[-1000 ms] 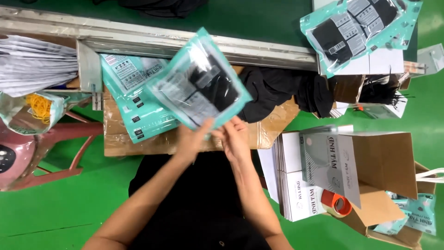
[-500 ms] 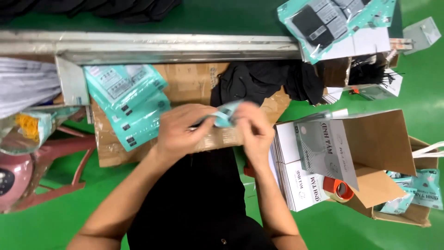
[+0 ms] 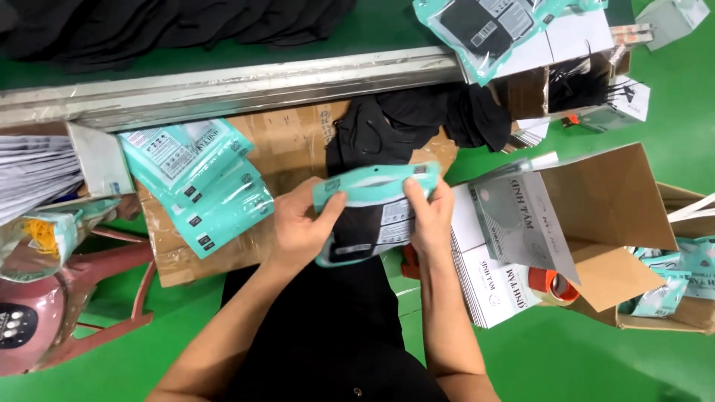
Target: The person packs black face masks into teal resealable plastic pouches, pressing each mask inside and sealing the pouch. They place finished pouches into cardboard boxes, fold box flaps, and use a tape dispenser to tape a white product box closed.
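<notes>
Teal pouch (image 3: 370,216) now lowered, flat; left hand (image 3: 298,227) and right hand (image 3: 430,217) grip clenched on its top.

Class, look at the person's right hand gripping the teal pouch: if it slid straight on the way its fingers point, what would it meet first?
The right hand points up the picture, past the teal pouch. It would probably meet the pile of black masks first, though depth is unclear.

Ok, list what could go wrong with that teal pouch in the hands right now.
The teal pouch is held only at its top edge by the left hand and right hand, over the lap, so it might slip. The stack of filled pouches looks fanned out unevenly on the cardboard sheet and could slide off.
</notes>
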